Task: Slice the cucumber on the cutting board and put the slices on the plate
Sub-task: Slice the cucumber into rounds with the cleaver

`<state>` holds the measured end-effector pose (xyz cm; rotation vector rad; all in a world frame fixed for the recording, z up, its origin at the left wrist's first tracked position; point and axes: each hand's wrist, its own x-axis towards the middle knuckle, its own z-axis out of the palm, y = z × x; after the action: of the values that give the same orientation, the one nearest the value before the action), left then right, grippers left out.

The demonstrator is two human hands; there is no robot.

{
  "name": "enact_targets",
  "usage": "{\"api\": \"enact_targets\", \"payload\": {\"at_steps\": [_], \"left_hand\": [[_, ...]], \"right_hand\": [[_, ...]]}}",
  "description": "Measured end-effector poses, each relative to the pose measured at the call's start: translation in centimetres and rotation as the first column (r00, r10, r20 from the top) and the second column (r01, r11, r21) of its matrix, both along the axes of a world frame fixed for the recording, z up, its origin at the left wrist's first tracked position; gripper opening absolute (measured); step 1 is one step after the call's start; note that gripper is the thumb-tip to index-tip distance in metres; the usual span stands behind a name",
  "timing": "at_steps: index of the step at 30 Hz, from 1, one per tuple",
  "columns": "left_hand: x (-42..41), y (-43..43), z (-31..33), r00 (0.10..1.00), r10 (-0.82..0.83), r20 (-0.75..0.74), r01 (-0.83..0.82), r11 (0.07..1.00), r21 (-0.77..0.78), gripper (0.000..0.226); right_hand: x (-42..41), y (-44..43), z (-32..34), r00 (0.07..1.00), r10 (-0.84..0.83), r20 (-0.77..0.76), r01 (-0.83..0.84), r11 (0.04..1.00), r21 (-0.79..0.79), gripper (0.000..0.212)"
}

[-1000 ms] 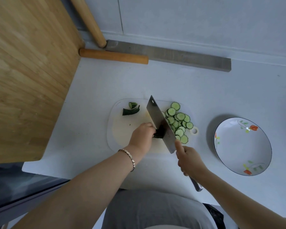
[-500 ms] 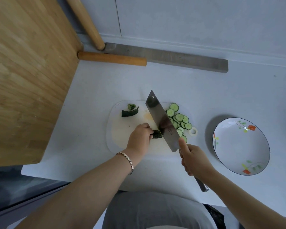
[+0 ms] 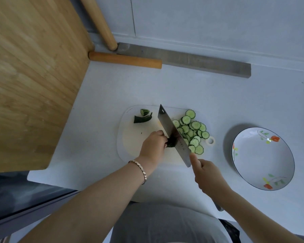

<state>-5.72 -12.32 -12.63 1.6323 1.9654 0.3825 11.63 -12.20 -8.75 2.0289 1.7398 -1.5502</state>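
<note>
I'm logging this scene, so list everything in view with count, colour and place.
counter: one, white, underneath everything
board: one, white, centre of the counter
slices: a pile, light green, on the board right of the knife
stub: one, dark green, on the board at the blade
ends: two, dark green, board's far left corner
knife: one, steel, over the board
plate: one, white with flowers, right of the board
wood panel: one, tan, left
rods: two, tan, at the back
bar: one, grey, along the wall
bracelet: one, gold, left wrist
left hand: holds the stub
right hand: grips the knife
</note>
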Motion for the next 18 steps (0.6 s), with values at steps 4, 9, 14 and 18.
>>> {"api": "enact_targets", "payload": {"at_steps": [4,9,14,18], "left_hand": [[0.0,-0.3,-0.2,1.000,0.006,0.012,-0.007,1.000,0.017,0.017],[-0.4,-0.8,-0.8,0.985,0.093,0.146,-0.093,0.996,-0.009,0.019],[-0.4,-0.8,-0.1,0.991,0.064,0.120,-0.072,0.996,0.057,0.023],[-0.6,-0.7,-0.3,0.991,0.079,0.108,-0.087,0.994,0.068,0.019]], "right_hand": [[-0.5,-0.2,-1.1,1.000,0.012,0.013,-0.013,1.000,0.025,0.048],[0.0,0.3,-0.9,0.974,-0.196,-0.112,0.180,0.974,-0.141,0.047],[0.7,1.0,0.5,0.962,-0.225,-0.154,0.202,0.967,-0.154,0.048],[0.7,0.9,1.2,0.980,-0.139,-0.141,0.124,0.986,-0.110,0.049]]}}
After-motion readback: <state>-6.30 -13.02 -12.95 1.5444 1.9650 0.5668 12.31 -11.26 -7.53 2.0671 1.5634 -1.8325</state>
